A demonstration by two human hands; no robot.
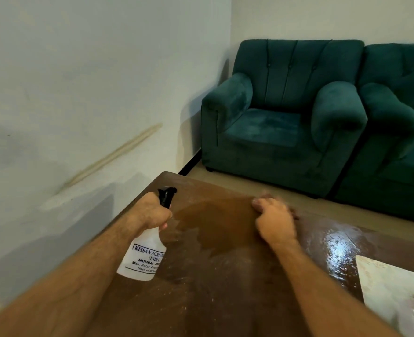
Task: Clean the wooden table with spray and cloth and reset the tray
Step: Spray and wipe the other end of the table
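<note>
Before us a pale wall [79, 81] meets two teal armchairs [283, 113]. On our wet, speckled wooden table [225, 276], our left hand [152, 211] grips one white spray bottle [144, 256]; our blurred right hand [272, 220] curls on something we cannot tell. One tray [381, 285] lies right.

2 green armchairs [283, 117] nr wall [79, 81]

A: Body in view?
B: Two forearms and hands, left hand [152, 210], right hand [275, 221]. Both bare.
A: Sleeves, watch, rings?
B: No sleeve reaches the visible forearms; arms hairy. Right hand is motion-blurred, fingers can't be made out.
</note>
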